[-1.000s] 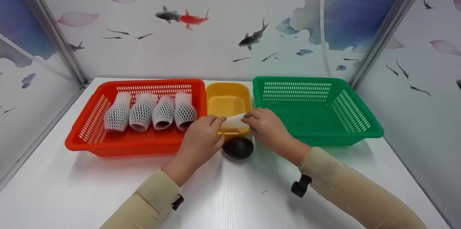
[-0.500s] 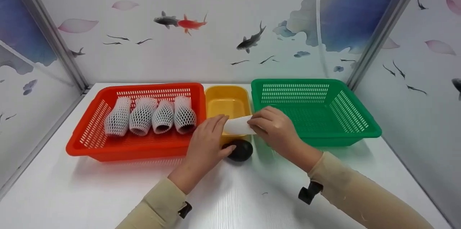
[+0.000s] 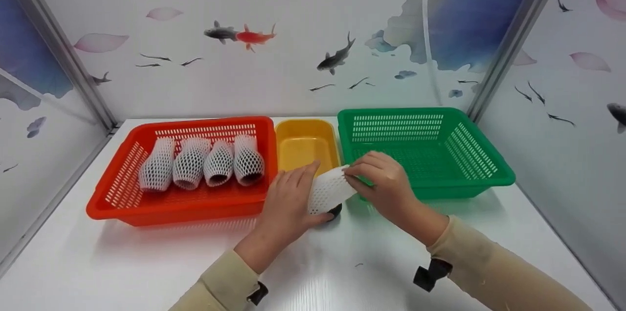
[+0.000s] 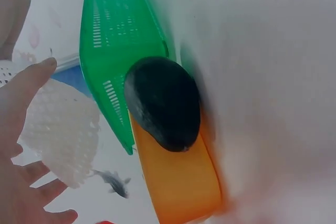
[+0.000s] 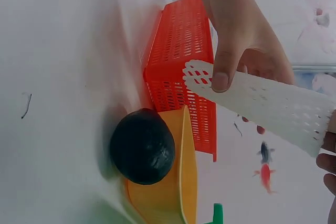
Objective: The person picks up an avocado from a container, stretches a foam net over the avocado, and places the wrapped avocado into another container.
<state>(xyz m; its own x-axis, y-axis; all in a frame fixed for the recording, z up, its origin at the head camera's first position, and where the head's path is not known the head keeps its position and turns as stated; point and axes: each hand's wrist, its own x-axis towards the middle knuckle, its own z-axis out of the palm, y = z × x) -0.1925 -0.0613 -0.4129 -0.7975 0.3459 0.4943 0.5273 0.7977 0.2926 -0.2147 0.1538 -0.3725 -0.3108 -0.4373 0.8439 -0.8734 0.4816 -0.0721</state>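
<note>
My left hand (image 3: 288,201) holds a white foam fruit net (image 3: 326,191) near its lower end, the thumb in front and the fingers behind it in the right wrist view. At the net's other end, my right hand (image 3: 384,179) pinches the edge between thumb and fingertips. The flattened sleeve (image 5: 262,106) stretches slantwise between both hands. Under it on the table lies a dark, smooth avocado (image 4: 163,103), mostly covered by the net and left hand in the head view. It sits in front of the yellow bin (image 3: 305,147).
Left stands a red basket (image 3: 171,215) with several net-wrapped dark fruits (image 3: 218,164) in a row. A green basket (image 3: 425,188) is on the right. Printed panels wall in the back and sides of the white table (image 3: 313,277).
The net has come toward the person, from over the yellow bin to above the avocado, and more of it shows. Both hands moved back with it; the right also moved rightward.
</note>
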